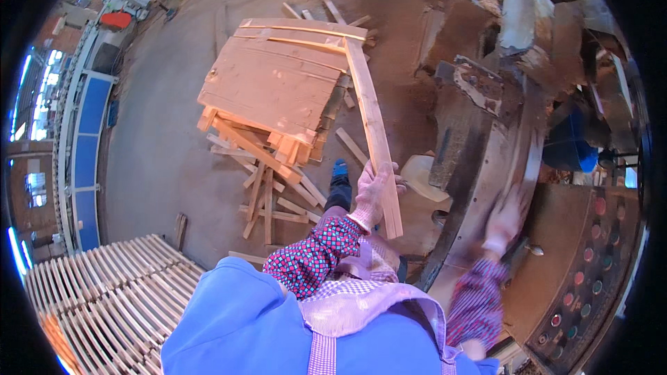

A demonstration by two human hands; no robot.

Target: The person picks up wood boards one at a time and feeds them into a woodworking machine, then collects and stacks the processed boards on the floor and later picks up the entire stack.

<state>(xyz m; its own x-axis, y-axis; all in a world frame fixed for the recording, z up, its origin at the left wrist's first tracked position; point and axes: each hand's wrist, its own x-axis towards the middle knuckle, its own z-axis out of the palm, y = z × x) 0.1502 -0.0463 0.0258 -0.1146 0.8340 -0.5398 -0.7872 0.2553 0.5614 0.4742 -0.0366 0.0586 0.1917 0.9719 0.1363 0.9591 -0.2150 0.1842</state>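
My left hand (376, 191), in a pale work glove, is closed around a long wooden board (363, 101) near its lower end. The board slants away from me, and its far end is by the corner of a stack of wide boards (278, 76). My right hand (507, 219), also gloved, is over the bed of a woodworking machine (476, 198) on my right. Motion smears its fingers, so its grip is unclear. A pale strip (531, 160), blurred too, runs along the machine just beyond this hand; I cannot make out whether it is loose wood.
Loose wooden sticks (267, 201) lie on the floor around the stack. A slatted wood pile (118, 298) stands at lower left. To the right is a panel with coloured round buttons (580, 278). Blue-panelled equipment (88, 160) lines the far left.
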